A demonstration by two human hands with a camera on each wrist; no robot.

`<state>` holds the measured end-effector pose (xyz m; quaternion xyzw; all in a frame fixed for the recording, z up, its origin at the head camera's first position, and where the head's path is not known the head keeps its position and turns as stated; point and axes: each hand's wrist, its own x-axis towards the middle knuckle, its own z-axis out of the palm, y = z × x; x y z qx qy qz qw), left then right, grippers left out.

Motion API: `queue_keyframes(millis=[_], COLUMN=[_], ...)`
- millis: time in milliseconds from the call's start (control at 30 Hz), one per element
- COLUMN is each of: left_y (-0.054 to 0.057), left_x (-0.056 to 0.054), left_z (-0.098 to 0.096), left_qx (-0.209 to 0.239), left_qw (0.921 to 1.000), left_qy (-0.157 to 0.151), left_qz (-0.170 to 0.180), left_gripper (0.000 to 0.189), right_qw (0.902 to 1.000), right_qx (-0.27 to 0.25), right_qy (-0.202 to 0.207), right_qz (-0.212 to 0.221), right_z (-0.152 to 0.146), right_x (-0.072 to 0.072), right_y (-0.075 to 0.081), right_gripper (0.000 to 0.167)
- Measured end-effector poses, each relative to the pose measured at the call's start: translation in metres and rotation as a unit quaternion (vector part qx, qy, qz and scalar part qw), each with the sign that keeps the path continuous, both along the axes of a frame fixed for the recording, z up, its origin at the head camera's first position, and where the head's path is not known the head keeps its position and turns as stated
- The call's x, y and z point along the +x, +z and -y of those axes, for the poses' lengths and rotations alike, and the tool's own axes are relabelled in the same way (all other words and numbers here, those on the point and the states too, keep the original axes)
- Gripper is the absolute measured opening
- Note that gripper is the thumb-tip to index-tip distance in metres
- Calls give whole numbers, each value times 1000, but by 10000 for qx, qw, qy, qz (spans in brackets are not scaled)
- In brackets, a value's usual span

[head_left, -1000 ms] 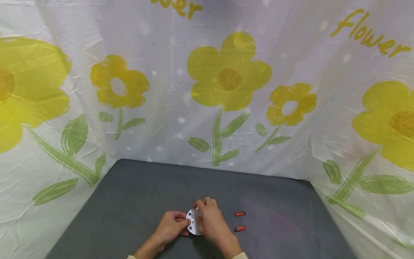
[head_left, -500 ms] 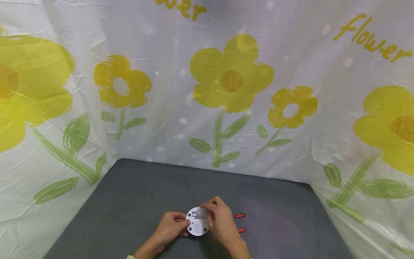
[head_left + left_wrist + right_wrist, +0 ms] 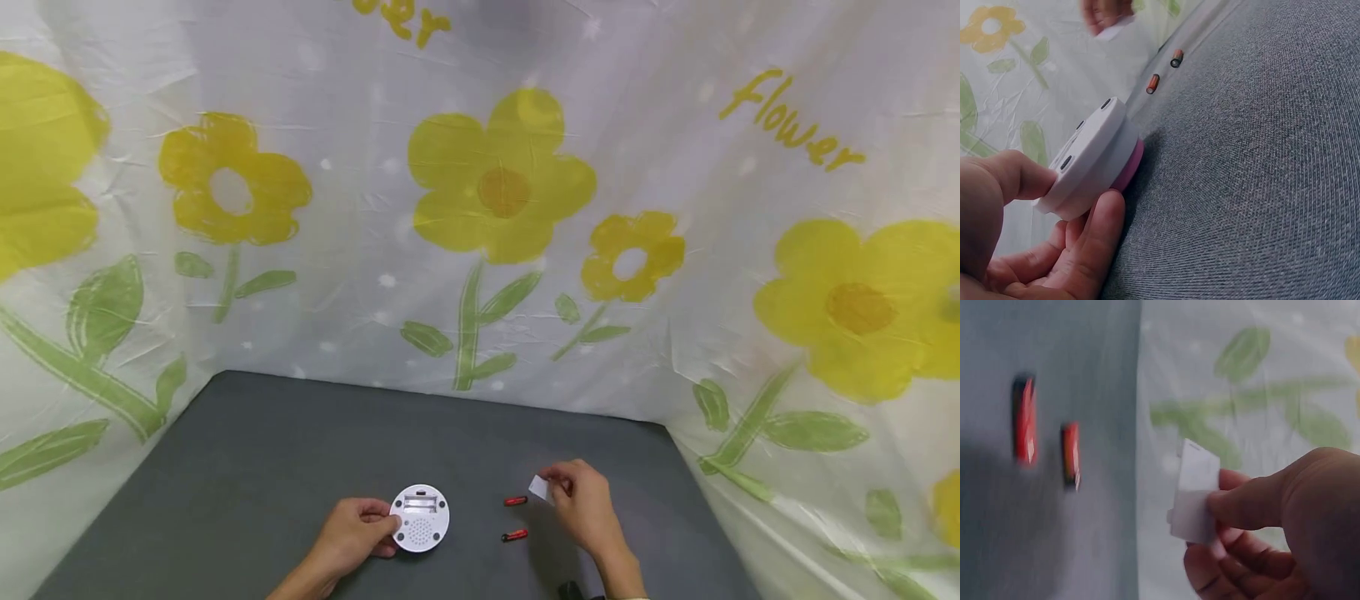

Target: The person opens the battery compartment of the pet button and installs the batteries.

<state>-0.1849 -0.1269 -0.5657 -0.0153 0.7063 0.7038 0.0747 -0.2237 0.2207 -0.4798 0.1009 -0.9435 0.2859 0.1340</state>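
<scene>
The left hand [image 3: 352, 535] rests low with thumb and curled fingers in a grip, while the right hand [image 3: 581, 502], apart, pinches with thumb and fingertips.

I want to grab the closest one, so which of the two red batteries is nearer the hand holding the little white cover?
The farther battery, lying just left of the right hand pinching the white cover. The other battery lies lower, nearer the person.
</scene>
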Motion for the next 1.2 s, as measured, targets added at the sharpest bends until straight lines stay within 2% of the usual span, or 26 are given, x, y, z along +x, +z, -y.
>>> queue_keyframes(millis=[233, 433, 633, 800, 867, 1033, 1200], left_y=[2, -1, -2, -2, -2, -1, 1], left_x=[2, 0, 0, 0, -1, 1, 3], left_z=[1, 2, 3, 2, 1, 1, 2], left_qx=[-31, -2, 33, 58, 69, 106, 101], left_qw=[10000, 9999, 9999, 9999, 9999, 9999, 9997], left_qy=[38, 95, 95, 104, 106, 95, 133], left_qz=[13, 43, 68, 67, 60, 66, 160], left_gripper=[28, 29, 29, 29, 29, 27, 27], right_qw=[9979, 9948, 9964, 9997, 9994, 9976, 9961], right_qx=[202, 171, 229, 52, 116, 492, 798], right_qy=[-371, -452, -458, -237, -224, -483, -269], right_qz=[491, 897, 668, -54, -217, 48, -259], right_z=[-41, -54, -58, -62, -62, -51, -35], right_x=[5, 8, 12, 11, 11, 12, 8], right_y=[-16, -35, -55, -69, -70, -56, -41], right_gripper=[23, 20, 21, 20, 21, 25, 27])
